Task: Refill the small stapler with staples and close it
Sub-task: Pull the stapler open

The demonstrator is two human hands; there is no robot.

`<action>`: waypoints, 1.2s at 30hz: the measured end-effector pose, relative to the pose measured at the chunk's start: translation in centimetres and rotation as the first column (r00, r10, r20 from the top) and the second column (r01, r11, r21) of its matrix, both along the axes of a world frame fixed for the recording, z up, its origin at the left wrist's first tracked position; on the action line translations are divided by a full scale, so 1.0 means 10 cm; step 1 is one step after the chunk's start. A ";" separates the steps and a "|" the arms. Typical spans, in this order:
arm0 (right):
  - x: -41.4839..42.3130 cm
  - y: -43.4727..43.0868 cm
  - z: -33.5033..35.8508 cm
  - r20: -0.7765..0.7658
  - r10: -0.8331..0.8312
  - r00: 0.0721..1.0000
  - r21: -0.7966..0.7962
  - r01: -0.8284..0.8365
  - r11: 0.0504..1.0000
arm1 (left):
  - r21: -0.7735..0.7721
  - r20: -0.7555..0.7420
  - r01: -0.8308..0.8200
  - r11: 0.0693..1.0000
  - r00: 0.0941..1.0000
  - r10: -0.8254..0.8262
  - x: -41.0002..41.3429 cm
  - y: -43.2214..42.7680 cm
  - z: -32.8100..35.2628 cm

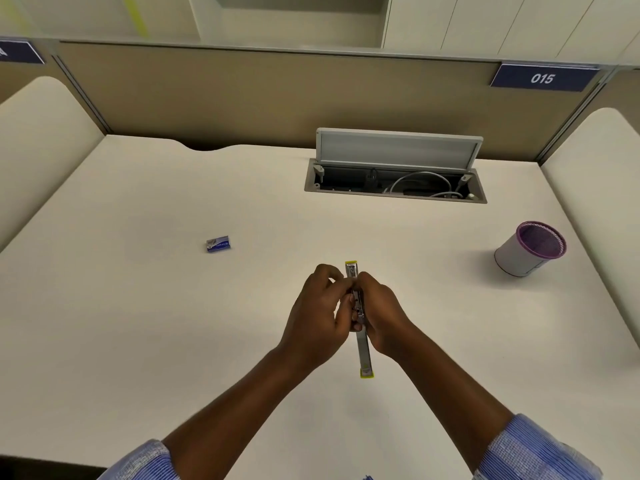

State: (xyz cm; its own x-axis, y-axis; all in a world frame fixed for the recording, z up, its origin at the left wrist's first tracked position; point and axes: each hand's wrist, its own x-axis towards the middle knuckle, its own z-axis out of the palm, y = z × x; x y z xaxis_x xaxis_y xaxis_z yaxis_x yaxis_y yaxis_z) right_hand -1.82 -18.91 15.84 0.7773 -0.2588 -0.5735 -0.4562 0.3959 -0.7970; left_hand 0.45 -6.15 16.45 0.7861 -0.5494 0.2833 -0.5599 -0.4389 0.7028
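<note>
My fingers (pixel 341 292) on both hands pinch the opened stapler (pixel 358 317), hiding its middle; its long axis points away from me.

Both forearms enter from the lower edge and converge toward centre, sleeves pushed up near the elbows. Left hand (pixel 320 317): fingers curled inward, fingertips bunched in a pinch at the top, thumb side facing right. Right hand (pixel 379 315): fingers wrapped closed, knuckles up, pressed close against the left. Fingertips of both meet at the midline. Wrists roughly level, slightly bent.
</note>
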 end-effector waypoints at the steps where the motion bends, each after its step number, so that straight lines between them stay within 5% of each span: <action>1: 0.00 0.00 0.00 -0.005 0.004 1.000 0.002 -0.004 1.000 | 0.005 -0.002 -0.001 1.000 1.000 0.001 0.00 -0.01 0.00; 20: -0.08 -0.05 0.00 -0.005 0.039 0.999 0.178 -0.038 0.983 | 0.019 -0.064 -0.059 0.998 0.996 0.060 -0.10 -0.08 0.03; 28: -0.09 -0.03 -0.04 -0.062 -0.008 0.998 0.099 0.014 0.995 | 0.099 0.136 -0.035 0.995 0.990 0.021 -0.18 -0.10 0.04; 36: -0.10 -0.05 -0.01 -0.030 -0.062 0.998 0.170 0.066 0.983 | 0.023 0.119 0.076 0.997 0.990 -0.078 -0.21 -0.08 0.01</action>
